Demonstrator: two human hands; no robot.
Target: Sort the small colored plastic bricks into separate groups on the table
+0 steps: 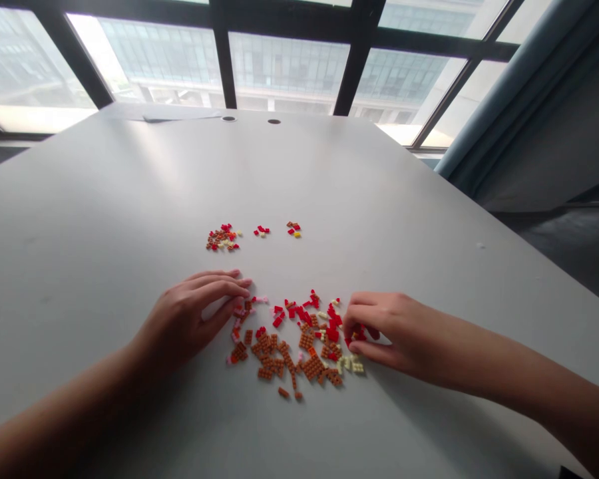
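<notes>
A loose pile of small building bricks lies on the white table between my hands. Brown bricks (312,366) fill its near side, red bricks (333,322) its far and right parts, and cream bricks (357,367) its near right corner. At the left edge, pink bricks (236,332) lie beside my left hand (192,311); its fingers are stretched out and its thumb tip is against the pile. My right hand (387,326) curls its fingers and thumb around red bricks (358,334) at the pile's right edge. Its fingers partly hide them, and whether they are lifted I cannot tell.
Farther back on the white table (379,199) sit three small groups of tiny pieces: a larger mixed heap (222,238), a red and cream cluster (262,231), and a brown, red and yellow cluster (294,229). Paper (174,114) lies at the far edge, by the windows.
</notes>
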